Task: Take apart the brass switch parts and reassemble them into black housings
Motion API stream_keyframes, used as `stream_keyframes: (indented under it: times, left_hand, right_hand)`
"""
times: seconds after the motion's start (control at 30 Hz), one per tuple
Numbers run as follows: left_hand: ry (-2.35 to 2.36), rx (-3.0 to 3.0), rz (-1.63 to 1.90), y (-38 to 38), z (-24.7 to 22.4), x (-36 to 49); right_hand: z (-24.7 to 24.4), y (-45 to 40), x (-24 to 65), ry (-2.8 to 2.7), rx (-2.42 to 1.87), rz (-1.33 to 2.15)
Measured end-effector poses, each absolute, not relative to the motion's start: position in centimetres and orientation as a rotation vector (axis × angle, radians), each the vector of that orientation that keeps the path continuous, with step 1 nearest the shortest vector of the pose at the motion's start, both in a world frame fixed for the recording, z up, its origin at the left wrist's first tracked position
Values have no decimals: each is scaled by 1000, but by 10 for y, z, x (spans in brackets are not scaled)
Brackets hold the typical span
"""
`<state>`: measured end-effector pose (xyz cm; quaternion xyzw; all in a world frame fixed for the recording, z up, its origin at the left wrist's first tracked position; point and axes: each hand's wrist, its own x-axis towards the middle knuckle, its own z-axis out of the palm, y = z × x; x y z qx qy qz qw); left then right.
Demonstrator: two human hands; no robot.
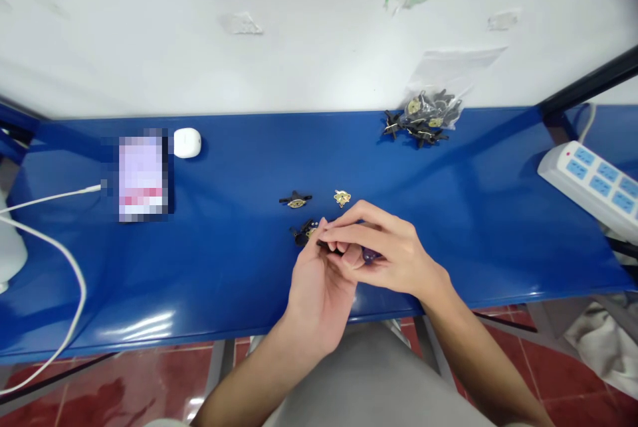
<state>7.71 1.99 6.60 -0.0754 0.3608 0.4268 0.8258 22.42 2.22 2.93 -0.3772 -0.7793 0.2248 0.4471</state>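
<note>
2 hands, left hand [321, 301] and right hand [389, 257], grip 1 dark piece [369, 255] beside 3 gold-black pieces [296, 200].

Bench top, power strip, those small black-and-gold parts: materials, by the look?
The bench top looks like blue-painted sheet metal: glossy, with hard streaks of reflected light, though a coated board is possible. The power strip looks like moulded white plastic, smooth with a soft sheen. The small parts seem black plastic with gold-coloured metal plates; too small to be sure.

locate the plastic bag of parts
The plastic bag sits right of centre in the head view, at the far edge of the blue table, against the white wall, beside loose dark parts.
</note>
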Motion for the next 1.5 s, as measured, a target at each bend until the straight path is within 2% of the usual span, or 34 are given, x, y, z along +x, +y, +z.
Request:
stream_keyframes:
  times: [0.43,0.83,1.23,1.5]
  left_hand:
    - [821,-36,1029,17,66,74]
    - [776,89,956,16,53,72]
    - [759,211,827,16,52,67]
    - [805,112,817,15,50,65]
  right_hand:
    - [43,25,233,-1724,-1124,913]
    - [45,25,244,-1341,-1182,1373]
    - [51,29,253,-1000,-1102,1687]
    - [50,33,257,-710,-1153,1619]
